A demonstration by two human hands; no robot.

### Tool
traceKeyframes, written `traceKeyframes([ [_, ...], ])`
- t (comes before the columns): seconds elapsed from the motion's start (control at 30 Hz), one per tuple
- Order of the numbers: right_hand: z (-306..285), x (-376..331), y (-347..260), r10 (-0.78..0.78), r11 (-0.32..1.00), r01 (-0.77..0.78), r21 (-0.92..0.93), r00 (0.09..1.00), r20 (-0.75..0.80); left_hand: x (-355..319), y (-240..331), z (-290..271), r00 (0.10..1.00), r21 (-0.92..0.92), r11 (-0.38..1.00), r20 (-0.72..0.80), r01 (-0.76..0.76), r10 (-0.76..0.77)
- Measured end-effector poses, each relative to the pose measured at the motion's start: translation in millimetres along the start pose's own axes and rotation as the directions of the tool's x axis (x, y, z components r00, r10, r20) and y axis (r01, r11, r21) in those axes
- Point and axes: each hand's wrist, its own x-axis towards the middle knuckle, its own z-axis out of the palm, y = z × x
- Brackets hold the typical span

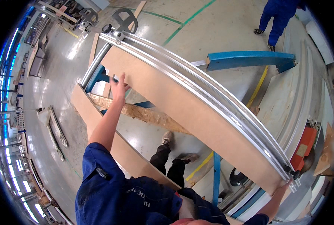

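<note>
A long light-brown fibreboard panel (182, 108) lies slantwise across a machine frame, along a curved-looking aluminium guide rail (212, 90). My left hand (119, 89) is at the panel's near edge toward its far end, fingers spread, with no object in it. At the panel's lower right end, my right hand (280, 190) is closed around the corner; its fingers are partly hidden. A second brown board (127, 152) lies beneath my left forearm. Between the two boards runs a wrapped, worn crossbar (148, 115).
A metal roller (95, 65) and two grey handwheels (125, 20) stand at the far end. A blue beam (249, 60) juts out beyond the rail. Another person in blue (277, 22) stands at the far right. A pallet truck (54, 131) is on the floor to the left.
</note>
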Motion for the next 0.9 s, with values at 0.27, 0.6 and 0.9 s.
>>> traceKeyframes([
  [0.27,-5,6,2,0.011,0.996,-0.011,0.085,1.000,0.003,2,-17,40,0.999,-0.061,0.997,-0.031,-0.038,0.037],
  [0.6,-6,-3,2,0.062,0.998,-0.063,-0.013,0.997,-0.035,9,-29,31,0.993,-0.140,0.986,0.050,-0.094,0.102],
  [0.9,16,-40,16,-0.093,0.933,0.089,0.350,0.996,-0.005,89,-80,-3,0.977,-0.051,0.998,0.210,-0.025,0.035],
])
